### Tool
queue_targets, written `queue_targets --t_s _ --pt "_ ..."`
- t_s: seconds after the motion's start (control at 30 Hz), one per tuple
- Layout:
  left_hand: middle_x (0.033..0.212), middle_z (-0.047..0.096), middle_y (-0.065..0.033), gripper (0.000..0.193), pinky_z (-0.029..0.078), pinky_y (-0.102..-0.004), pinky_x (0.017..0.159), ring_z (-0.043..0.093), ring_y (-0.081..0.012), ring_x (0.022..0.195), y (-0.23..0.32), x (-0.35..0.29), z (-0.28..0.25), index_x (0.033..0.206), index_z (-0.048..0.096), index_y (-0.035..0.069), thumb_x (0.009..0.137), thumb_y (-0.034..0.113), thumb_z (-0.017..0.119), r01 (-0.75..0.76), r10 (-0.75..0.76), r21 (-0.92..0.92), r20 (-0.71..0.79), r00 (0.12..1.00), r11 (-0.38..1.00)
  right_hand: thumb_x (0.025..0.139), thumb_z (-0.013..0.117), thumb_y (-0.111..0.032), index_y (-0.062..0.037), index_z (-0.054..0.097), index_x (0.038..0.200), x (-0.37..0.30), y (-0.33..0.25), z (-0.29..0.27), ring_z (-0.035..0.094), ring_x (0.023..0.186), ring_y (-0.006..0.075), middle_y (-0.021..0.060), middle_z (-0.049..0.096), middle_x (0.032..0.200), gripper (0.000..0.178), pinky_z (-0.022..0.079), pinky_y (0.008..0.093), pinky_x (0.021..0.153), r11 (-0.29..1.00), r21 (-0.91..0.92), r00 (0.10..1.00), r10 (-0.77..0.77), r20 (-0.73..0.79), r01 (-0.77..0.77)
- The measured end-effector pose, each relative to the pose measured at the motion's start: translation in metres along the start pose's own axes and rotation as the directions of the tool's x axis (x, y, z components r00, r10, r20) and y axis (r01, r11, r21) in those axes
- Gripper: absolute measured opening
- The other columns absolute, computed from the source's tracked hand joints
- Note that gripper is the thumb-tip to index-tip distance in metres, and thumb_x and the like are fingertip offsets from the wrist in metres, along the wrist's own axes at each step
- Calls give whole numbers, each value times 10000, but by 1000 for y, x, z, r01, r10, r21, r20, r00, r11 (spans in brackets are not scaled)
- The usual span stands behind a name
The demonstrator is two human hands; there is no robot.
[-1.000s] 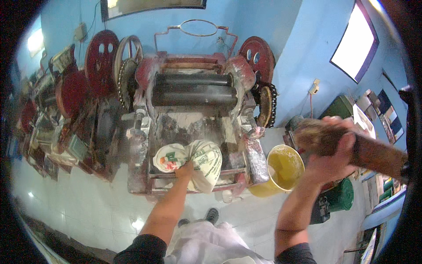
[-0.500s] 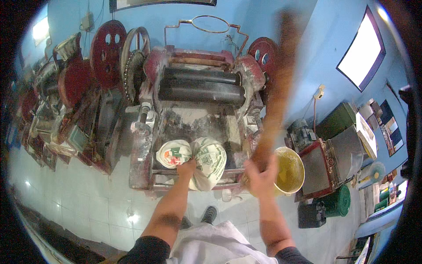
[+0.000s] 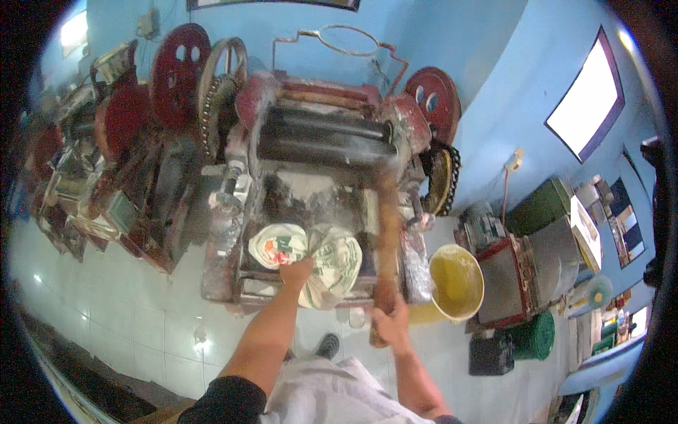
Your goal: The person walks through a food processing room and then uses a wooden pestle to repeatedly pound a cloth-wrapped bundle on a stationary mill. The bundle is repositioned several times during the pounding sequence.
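Left hand (image 3: pixel 296 272) gripping printed sack (image 3: pixel 332 265) on roller machine (image 3: pixel 318 141); right hand (image 3: pixel 390 324) clasping wooden pole (image 3: pixel 387 240) lying beside sack; yellow bucket (image 3: pixel 456 283) standing just right.

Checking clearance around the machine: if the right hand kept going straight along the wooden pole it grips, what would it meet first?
Probably the roller machine: the right hand aims the wooden pole up toward its dark rollers, though depth is unclear.

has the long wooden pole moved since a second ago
Yes. The long wooden pole swung from out right, beyond the yellow bucket, to left of it, over the roller machine.
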State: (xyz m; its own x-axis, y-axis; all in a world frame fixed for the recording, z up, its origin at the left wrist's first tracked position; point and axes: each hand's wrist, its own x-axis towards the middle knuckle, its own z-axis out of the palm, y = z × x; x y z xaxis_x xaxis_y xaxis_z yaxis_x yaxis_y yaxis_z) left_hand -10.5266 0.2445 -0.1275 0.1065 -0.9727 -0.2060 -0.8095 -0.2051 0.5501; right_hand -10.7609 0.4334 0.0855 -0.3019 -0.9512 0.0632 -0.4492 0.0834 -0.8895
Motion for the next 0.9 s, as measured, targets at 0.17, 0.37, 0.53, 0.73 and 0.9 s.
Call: queue_targets --t_s 0.17,0.37,0.53,0.73,0.9 --pt "1155 697 -131 587 484 -404 974 643 -317 1101 0 14 -24 1169 660 42 767 470 663 128 -139 -240 -27 990 962 829 700 13 -16 557 1071 39 -65 -16 644 855 201 86 638 955 283 531 322 781 884 340 936 -240 -258 321" --pt "1212 667 -96 617 422 -460 1049 590 -297 1179 8 -10 -44 1224 619 90 734 443 748 -254 158 -334 -290 944 908 773 751 -175 16 574 1208 -45 84 38 656 991 247 139 685 1069 507 513 379 889 946 -102 925 324 199 -309" --pt "1236 603 -205 773 466 -378 998 585 -290 1177 37 16 -85 1359 473 -13 700 210 809 -514 527 -345 -63 848 785 751 801 -278 19 577 1237 -80 136 28 660 958 218 129 695 1074 611 526 360 855 854 -106 788 512 343 -509" --pt "871 687 -268 552 522 -414 849 692 -324 937 104 46 -133 1066 660 -67 873 449 641 -417 426 -110 83 901 902 768 790 -159 14 601 1151 -56 83 0 625 847 162 73 674 972 461 514 330 748 917 -10 872 381 308 -398" --pt "967 695 -260 643 497 -416 863 671 -316 940 214 20 -176 1035 647 -132 880 492 621 -73 -28 -823 -107 994 564 762 780 -193 20 619 1163 -16 30 -46 643 871 206 127 695 951 482 517 368 821 999 40 999 10 -38 -8"
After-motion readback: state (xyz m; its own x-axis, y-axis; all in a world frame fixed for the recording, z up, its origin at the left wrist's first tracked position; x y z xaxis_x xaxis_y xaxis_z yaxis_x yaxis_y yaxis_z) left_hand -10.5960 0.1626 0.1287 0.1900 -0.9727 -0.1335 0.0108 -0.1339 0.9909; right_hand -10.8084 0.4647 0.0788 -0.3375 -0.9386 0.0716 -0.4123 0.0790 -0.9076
